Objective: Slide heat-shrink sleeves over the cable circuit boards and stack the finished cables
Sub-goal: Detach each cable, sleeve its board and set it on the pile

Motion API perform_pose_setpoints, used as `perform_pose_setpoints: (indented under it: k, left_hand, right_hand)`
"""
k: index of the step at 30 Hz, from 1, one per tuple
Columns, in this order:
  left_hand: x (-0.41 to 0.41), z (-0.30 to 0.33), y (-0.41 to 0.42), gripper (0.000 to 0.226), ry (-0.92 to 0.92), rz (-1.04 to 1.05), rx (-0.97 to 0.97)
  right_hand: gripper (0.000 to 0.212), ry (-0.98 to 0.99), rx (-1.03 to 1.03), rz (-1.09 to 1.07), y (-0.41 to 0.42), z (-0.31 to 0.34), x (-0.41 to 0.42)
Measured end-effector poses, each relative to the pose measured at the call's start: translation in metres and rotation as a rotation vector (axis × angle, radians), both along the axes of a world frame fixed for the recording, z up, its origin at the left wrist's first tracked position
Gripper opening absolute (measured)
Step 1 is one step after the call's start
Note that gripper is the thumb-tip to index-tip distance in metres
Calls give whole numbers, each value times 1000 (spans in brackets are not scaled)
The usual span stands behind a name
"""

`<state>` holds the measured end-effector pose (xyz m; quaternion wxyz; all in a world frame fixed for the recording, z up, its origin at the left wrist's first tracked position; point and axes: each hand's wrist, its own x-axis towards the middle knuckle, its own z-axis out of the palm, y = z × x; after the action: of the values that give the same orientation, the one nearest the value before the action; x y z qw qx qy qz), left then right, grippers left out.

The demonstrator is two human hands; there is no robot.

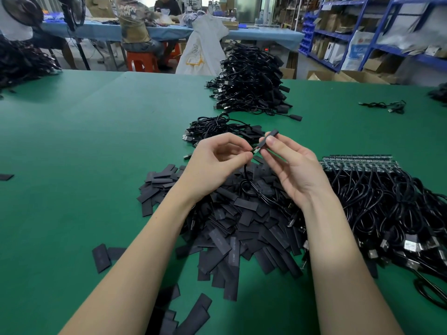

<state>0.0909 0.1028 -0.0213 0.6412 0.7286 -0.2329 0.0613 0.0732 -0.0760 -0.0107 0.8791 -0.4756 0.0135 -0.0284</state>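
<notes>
Workshop room: blue metal shelving (362, 32) stocked with cartons at right; a blue-covered far table (169, 32) with seated people at the back. Foreground: wide counter (84, 141) under a green mat. On it, centre-near, a loose heap of flat black heat-shrink sleeves (237, 226), with strays scattered to the left and front. At right, a bundle of black cables with bare green circuit boards (362, 165) lined up along its far edge, USB plugs toward the near side. Beyond the hands, a small stack of finished black cables (217, 129); farther back, a tall pile of black cables (251, 78). Held above the sleeve heap: one black heat-shrink sleeve (268, 139), tilted, its lower end meeting a small circuit board (256, 149) on a thin black cable (246, 182) that hangs down in a loop. Right hand (290, 170) pinches the sleeve between thumb and fingers. Left hand (217, 163) pinches the cable just at the board, other fingers curled.
</notes>
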Motion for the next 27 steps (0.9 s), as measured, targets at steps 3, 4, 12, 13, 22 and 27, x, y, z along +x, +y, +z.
perform_pose_setpoints:
  k: [3, 4, 12, 13, 22, 27]
  left_hand:
    - [-2, 1, -2, 7, -32, 45, 23]
    - [-3, 1, -3, 7, -40, 56, 27]
    - [-8, 3, -7, 6, -129, 108, 57]
    - [-8, 3, -6, 6, -139, 110, 66]
    - [-8, -1, -7, 6, -96, 106, 2]
    - [-8, -3, -11, 8, -178, 127, 81]
  right_hand:
    - [18, 0, 6, -2, 1, 0, 0]
    - [20, 2, 8, -2, 1, 0, 0]
    - [32, -3, -14, 9, 5, -2, 1]
    - [29, -5, -24, 14, 5, -3, 1]
    - [27, -28, -81, 31, 3, 0, -1]
    - [20, -16, -99, -10, 1, -1, -1]
